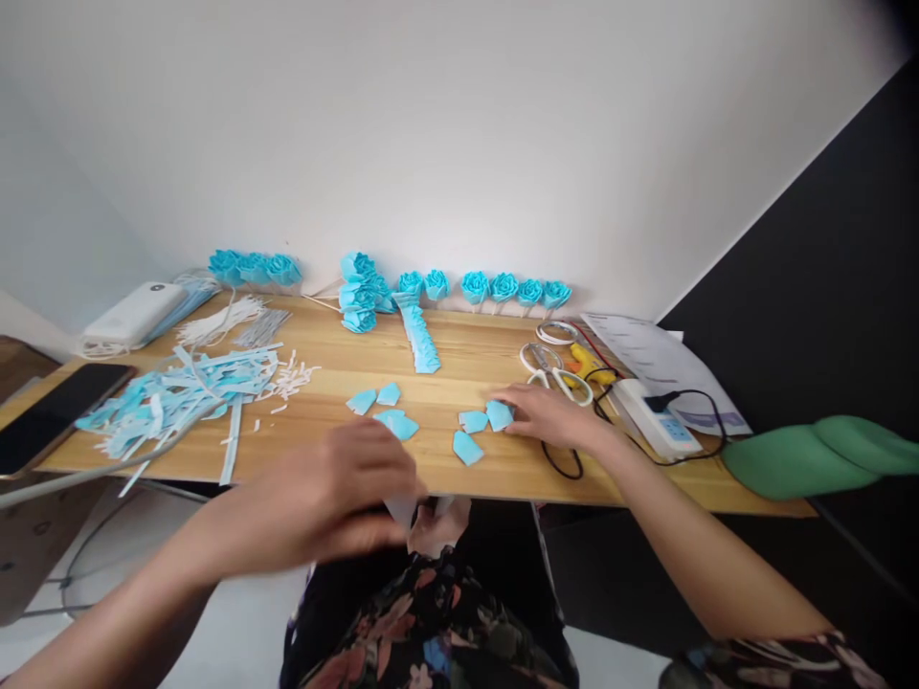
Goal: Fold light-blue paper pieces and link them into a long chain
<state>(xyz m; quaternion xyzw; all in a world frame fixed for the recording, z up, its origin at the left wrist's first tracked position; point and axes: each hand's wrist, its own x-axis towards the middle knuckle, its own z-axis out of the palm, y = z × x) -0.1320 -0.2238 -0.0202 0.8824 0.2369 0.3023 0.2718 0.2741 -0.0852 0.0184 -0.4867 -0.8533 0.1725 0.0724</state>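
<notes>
My left hand (337, 498), smeared by motion, is above the table's front edge with a pale petal-shaped piece (402, 509) between its fingers and thumb. Over at the right, my right hand (549, 413) rests low on the table, finger and thumb closed about a light blue petal (498, 415). Beside it lie two more cut petals, one petal (473, 421) further left and another petal (468, 448) nearer me. Several other blue petals (362, 401) lie left of centre, partly behind my left hand. A fanned stack of blue petals (420, 340) stretches across the middle.
Blue flowers (503, 287) on stems line the wall. Blue and white strips (187, 392), a phone (57, 411) and a white power bank (133, 321) lie left. Scissors (572, 385), a yellow glue gun (590, 364), a power strip (657, 421) and a green object (804, 459) are right.
</notes>
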